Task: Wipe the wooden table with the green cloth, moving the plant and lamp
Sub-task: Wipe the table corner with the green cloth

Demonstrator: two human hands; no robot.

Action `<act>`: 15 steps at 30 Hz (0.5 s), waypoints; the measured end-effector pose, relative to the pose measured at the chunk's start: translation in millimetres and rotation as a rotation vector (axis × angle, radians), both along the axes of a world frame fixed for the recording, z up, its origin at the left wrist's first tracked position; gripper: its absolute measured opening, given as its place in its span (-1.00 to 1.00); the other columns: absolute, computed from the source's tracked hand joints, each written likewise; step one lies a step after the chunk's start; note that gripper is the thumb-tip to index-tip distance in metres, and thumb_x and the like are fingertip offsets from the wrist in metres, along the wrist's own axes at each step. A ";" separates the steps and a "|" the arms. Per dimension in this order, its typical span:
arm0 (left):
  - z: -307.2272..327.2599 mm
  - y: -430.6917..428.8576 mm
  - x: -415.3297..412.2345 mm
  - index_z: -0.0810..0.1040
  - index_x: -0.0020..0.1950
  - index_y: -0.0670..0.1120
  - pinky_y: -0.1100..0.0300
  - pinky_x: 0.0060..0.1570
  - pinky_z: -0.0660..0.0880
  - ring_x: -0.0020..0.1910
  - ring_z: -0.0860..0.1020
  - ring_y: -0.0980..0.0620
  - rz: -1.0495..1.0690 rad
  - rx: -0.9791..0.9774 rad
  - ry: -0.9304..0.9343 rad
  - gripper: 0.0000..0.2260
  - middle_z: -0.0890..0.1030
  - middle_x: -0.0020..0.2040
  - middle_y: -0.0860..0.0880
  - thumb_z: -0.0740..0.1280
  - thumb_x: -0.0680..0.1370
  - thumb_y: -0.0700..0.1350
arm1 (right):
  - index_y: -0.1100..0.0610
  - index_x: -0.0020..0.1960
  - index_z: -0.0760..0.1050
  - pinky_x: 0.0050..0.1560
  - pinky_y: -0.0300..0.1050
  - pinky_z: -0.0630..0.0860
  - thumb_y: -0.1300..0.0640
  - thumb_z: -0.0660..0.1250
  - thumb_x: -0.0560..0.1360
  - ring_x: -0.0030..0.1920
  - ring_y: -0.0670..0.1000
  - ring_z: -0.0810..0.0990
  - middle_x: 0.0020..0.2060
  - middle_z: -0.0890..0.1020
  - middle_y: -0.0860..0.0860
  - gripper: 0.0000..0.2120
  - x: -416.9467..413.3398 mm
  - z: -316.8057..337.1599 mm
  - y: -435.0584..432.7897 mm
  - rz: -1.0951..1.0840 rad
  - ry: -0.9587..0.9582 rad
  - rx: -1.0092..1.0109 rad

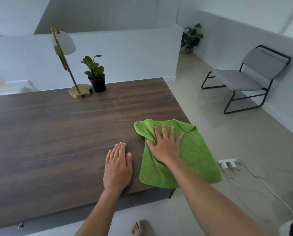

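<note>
A soft green cloth (190, 155) lies at the table's (57, 133) near right corner, partly overhanging. The right hand (166, 147) presses it, fingers spread. It looks light and floppy, best pushed flat-palmed. The left hand (117, 166) rests flat beside.

Dark brown wood-grain rectangular table (57, 133): top level, grain running left to right. Bright green ribbed microfibre cloth (196, 154) lay spread on the table's near right corner. Its right part overhung the table edge, its far right corner was folded back and its left edge was bunched. The right hand (166, 147) pressed flat on it, fingers spread. Small leafy green plant in a black pot (95, 70) stood upright near the far edge. Brass desk lamp with round base, slanted stem and white dome shade (66, 65) stood just left of the pot; contact between base and pot not discernible.
</note>
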State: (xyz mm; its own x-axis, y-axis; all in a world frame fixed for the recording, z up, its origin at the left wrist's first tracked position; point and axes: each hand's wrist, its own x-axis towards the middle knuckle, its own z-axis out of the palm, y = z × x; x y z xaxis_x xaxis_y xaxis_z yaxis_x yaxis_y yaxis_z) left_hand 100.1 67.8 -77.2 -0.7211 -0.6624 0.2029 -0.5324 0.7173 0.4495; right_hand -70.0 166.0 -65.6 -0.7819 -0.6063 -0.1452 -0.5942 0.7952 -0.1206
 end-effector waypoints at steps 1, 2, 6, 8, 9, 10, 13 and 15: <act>-0.4 0.1 0.0 0.32 0.48 -0.15 0.09 0.51 0.03 0.50 0.24 0.01 -0.002 0.006 -0.003 -0.39 0.37 0.48 -0.07 -0.13 0.58 0.14 | -0.12 0.59 -0.17 0.41 0.47 -0.30 -0.45 -0.30 0.48 0.55 0.27 -0.27 0.58 -0.17 0.04 -0.23 7.6 0.0 -2.7 0.027 -0.001 -0.009; -0.3 -0.2 0.4 0.32 0.49 -0.14 0.10 0.52 0.02 0.51 0.23 0.02 -0.002 0.010 -0.006 -0.39 0.36 0.48 -0.07 -0.14 0.58 0.15 | -0.12 0.59 -0.16 0.42 0.46 -0.31 -0.46 -0.32 0.47 0.55 0.26 -0.28 0.58 -0.17 0.03 -0.23 14.3 -0.2 -3.1 0.055 -0.009 -0.025; -0.2 -0.1 -0.1 0.32 0.49 -0.13 0.10 0.52 0.01 0.51 0.22 0.03 0.002 0.002 -0.024 -0.38 0.35 0.49 -0.06 -0.16 0.58 0.16 | -0.19 0.57 -0.16 0.45 0.30 -0.41 -0.52 -0.39 0.36 0.54 0.13 -0.36 0.57 -0.21 0.02 -0.15 18.5 1.3 19.2 0.199 -0.160 -0.129; 0.1 -1.1 -1.0 0.35 0.47 -0.12 0.08 0.51 0.05 0.50 0.25 0.02 0.012 -0.011 -0.032 -0.40 0.38 0.47 -0.05 -0.14 0.58 0.15 | -0.24 0.56 -0.18 0.49 0.20 -0.40 -0.51 -0.37 0.37 0.53 0.07 -0.38 0.58 -0.23 -0.01 -0.20 12.6 0.6 39.1 0.293 -0.129 -0.086; -0.1 -1.6 -1.4 0.37 0.45 -0.11 0.07 0.50 0.08 0.49 0.27 0.01 0.018 -0.020 -0.037 -0.42 0.39 0.46 -0.05 -0.12 0.59 0.15 | -0.26 0.55 -0.20 0.49 0.18 -0.39 -0.51 -0.36 0.38 0.53 0.06 -0.39 0.57 -0.25 -0.03 -0.22 11.0 -1.0 47.9 0.321 -0.074 -0.051; -0.8 -1.8 -2.2 0.39 0.44 -0.10 0.06 0.49 0.11 0.48 0.28 0.01 0.020 -0.027 -0.046 -0.43 0.40 0.46 -0.04 -0.10 0.59 0.14 | -0.26 0.55 -0.22 0.50 0.17 -0.37 -0.50 -0.37 0.39 0.53 0.06 -0.38 0.57 -0.26 -0.04 -0.23 11.4 -2.9 55.1 0.322 -0.026 -0.031; -1.0 -2.2 -4.7 0.42 0.41 -0.08 0.04 0.45 0.17 0.45 0.31 0.00 0.028 -0.054 -0.074 -0.47 0.43 0.42 -0.03 -0.07 0.60 0.14 | -0.24 0.55 -0.23 0.51 0.20 -0.34 -0.47 -0.37 0.43 0.54 0.08 -0.34 0.56 -0.25 -0.05 -0.26 19.0 -6.5 60.1 0.270 0.032 -0.035; 0.8 -3.7 -7.6 0.44 0.38 -0.08 0.02 0.39 0.22 0.39 0.35 -0.03 0.027 -0.082 -0.086 -0.49 0.45 0.37 -0.04 -0.05 0.60 0.14 | -0.23 0.56 -0.19 0.50 0.20 -0.35 -0.45 -0.30 0.48 0.55 0.07 -0.32 0.57 -0.22 -0.05 -0.30 20.2 -7.0 55.6 0.248 0.036 -0.038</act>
State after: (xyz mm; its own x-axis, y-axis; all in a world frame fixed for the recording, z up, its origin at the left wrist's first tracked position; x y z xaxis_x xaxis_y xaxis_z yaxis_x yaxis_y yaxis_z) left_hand 92.5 64.1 -76.4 -0.7201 -0.6659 0.1950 -0.5865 0.7343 0.3418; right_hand -49.8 221.6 -72.6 -0.6124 -0.7850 -0.0933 -0.7754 0.6195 -0.1226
